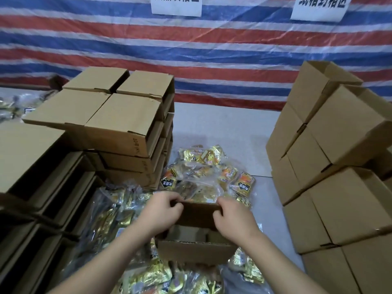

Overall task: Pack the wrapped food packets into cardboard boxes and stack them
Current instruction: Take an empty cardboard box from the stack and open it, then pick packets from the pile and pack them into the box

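Both hands (197, 213) on open box (194, 250) flap — packets (203, 177) around.

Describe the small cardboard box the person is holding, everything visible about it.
The small cardboard box is plain brown corrugated card, open at the top, with nothing visible inside. It sits low and central among gold wrapped food packets. Its far flap stands upright, pinched at the top corners by the left hand and right hand. The near wall shows a raw fluted edge.

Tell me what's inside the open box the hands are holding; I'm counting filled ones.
The open box shows only bare cardboard inside, no packets. Left hand and right hand cover its far corners.
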Demonstrator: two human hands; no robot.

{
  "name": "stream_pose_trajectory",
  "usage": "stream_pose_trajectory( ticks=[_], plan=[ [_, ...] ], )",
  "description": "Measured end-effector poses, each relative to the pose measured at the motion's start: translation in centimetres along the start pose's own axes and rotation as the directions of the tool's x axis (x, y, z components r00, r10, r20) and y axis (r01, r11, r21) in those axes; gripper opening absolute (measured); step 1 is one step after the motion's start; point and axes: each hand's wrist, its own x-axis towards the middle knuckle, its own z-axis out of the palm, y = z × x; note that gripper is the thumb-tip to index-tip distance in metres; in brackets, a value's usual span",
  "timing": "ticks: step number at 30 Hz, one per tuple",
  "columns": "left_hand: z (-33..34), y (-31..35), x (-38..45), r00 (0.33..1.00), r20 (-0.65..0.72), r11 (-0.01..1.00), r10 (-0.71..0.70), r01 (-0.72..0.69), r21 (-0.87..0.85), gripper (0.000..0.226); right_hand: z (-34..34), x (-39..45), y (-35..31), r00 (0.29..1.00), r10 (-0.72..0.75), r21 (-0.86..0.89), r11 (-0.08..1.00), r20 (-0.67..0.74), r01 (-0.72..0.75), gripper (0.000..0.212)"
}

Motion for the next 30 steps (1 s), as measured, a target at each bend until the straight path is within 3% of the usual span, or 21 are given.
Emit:
stream_pose_trajectory(
  ticks=[6, 9, 11, 15, 19, 30],
  plan=[
    [-3.4, -3.0, 1.0, 0.993, -0.122, 1.0, -0.009, 0.008, -0.003, 0.019, 0.7, 2.9, -4.3, 0.998, -0.068, -0.061, 0.996, -0.009, 0.067, 0.012],
    [-2.4, -5.4, 0.7, 0.992, -0.112, 0.998, -0.064, 0.064, -0.011, 0.018, 2.6, 3.3, -5.3, 0.995, -0.065, -0.089, 0.993, 0.073, 0.071, 0.007],
    [-1.3, -6.7, 0.3, 0.992, -0.098, 0.997, -0.081, 0.081, -0.009, 0.016, 3.9, 3.1, -5.6, 0.993, -0.058, -0.08, 0.995, 0.104, 0.066, 0.016],
    [-1.2, -7.8, 0.5, 0.99, -0.111, 0.996, -0.085, 0.085, -0.002, 0.015, 4.6, 3.3, -6.1, 0.996, -0.07, -0.047, 0.996, 0.051, 0.073, 0.019],
    [-2.1, -8.2, 0.9, 0.994, -0.101, 0.998, -0.046, 0.05, 0.032, 0.016, 4.1, 3.9, -6.4, 0.995, -0.095, -0.074, 0.993, -0.024, 0.093, 0.015],
    [-3.1, -6.8, 1.7, 0.985, -0.012, 0.961, 0.172, -0.165, 0.223, 0.042, 3.1, 3.2, -6.0, 0.999, -0.043, -0.033, 0.999, -0.02, 0.042, 0.031]
  ],
)
